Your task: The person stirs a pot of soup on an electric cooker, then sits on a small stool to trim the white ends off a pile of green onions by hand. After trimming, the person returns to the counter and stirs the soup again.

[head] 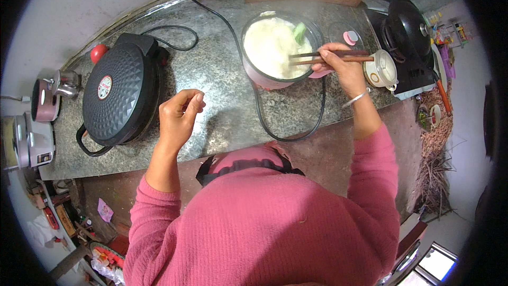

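My right hand [339, 65] holds a pair of brown chopsticks [351, 59], their tips in the pale, foamy contents of a pink electric cooking pot [268, 83]. Steam blurs part of the food. A light green vegetable piece [299, 33] sticks up at the pot's right side. My left hand [180, 115] is raised over the speckled stone counter [222, 127], fingers curled and thumb against them; whether something small is between them cannot be told. It is nearest to a round black electric griddle [119, 91] with its lid down.
A black power cord [260, 115] loops around the pot's front. A glass lid [337, 33] with a pink knob lies behind my right hand, and a white lidded container [381, 71] stands beside it. Farther right is a covered black wok [408, 28]. A red ball-like object [98, 53] sits behind the griddle.
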`<action>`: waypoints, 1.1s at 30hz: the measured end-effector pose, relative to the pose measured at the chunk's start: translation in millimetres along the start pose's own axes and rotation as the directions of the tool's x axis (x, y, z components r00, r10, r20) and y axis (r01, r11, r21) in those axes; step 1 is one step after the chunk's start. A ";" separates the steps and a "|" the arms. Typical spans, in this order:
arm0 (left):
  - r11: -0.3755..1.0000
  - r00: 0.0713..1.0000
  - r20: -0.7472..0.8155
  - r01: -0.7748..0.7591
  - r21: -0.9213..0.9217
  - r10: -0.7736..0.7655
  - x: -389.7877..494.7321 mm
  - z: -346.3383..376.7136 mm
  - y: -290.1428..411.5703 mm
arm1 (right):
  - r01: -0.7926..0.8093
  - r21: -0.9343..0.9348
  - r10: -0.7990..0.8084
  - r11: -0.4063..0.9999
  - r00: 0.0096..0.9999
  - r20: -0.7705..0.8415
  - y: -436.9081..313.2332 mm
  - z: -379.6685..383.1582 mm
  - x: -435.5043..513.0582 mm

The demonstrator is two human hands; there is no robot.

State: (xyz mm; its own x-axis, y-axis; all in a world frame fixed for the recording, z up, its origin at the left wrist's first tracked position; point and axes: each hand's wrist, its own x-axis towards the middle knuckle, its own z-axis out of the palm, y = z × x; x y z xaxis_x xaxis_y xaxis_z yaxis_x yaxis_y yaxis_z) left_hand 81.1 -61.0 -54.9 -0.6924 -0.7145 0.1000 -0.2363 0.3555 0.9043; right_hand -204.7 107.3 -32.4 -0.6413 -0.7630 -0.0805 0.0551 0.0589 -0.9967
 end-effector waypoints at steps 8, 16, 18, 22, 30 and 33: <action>0.999 1.000 -0.026 -0.002 0.035 0.003 -5.0 -1.4 1.1 | 0.121 -0.198 -0.142 0.973 0.986 -0.092 -50.0 -14.3 6.4; 1.000 0.999 -0.045 -0.028 0.004 0.028 -4.9 -0.2 0.3 | 0.119 -0.438 -0.107 0.891 0.993 0.050 -84.2 -4.6 -30.6; 1.000 0.999 -0.050 -0.003 0.007 0.003 -3.4 0.5 -2.3 | 0.265 -0.354 -0.289 0.897 0.957 -0.015 -96.9 -5.2 -48.6; 0.997 0.993 -0.098 0.066 0.043 -0.062 19.8 3.2 -12.7 | 0.553 -0.574 -0.597 0.604 0.791 0.135 -94.6 0.5 -55.7; 0.931 0.906 -0.336 -0.141 0.338 0.259 169.3 -24.7 -16.4 | 0.423 -0.883 -0.552 0.204 0.795 0.253 -15.7 32.9 -27.4; 0.935 0.880 -0.458 0.051 0.351 0.124 224.5 -39.8 -10.1 | 0.407 -0.903 -0.519 0.137 0.806 0.284 -4.4 40.4 -19.8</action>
State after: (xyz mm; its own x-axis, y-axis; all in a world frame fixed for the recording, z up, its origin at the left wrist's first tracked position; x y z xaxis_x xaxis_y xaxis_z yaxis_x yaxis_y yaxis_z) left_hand -44.8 -248.9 -25.0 -0.3262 -0.8609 0.3905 -0.4950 0.5075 0.7053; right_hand -161.4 96.1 -26.2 -0.3280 -0.8286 0.4537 -0.9445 0.2789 -0.1735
